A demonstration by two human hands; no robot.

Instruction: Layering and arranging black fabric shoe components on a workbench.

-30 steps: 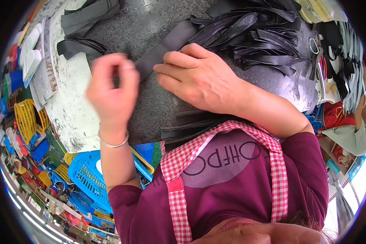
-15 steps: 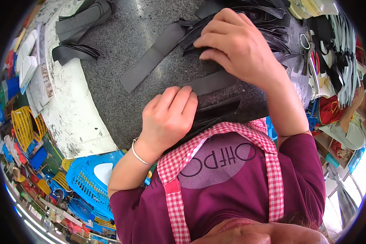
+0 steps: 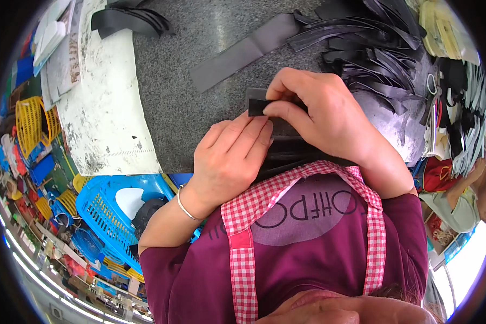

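Observation:
Near the table's front edge, my right hand (image 3: 318, 110) pinches a short black strip (image 3: 257, 107) between thumb and fingertips. The strip's end looks folded or doubled, with a greyer flap on its far side. My left hand (image 3: 231, 147) lies palm down just left of it, fingers stretched and side by side, fingertips against the strip's near side. What lies under those fingers is hidden. A flat dark grey strip (image 3: 243, 54) rests on the table beyond both hands. More black strips (image 3: 286, 146) lie along the near edge, partly covered by my right hand.
A heap of black strips (image 3: 380, 70) spreads at the far right of the speckled dark table (image 3: 167, 81). Another bunch of strips (image 3: 129, 20) sits far left, by a stained white sheet (image 3: 110, 113). A blue basket (image 3: 105, 216) stands below left. Yellow sheets (image 3: 448, 29) are stacked far right.
My right hand has come from the strip heap toward me and now pinches the black strip beside my left hand. My left fingers have straightened. The view has shifted.

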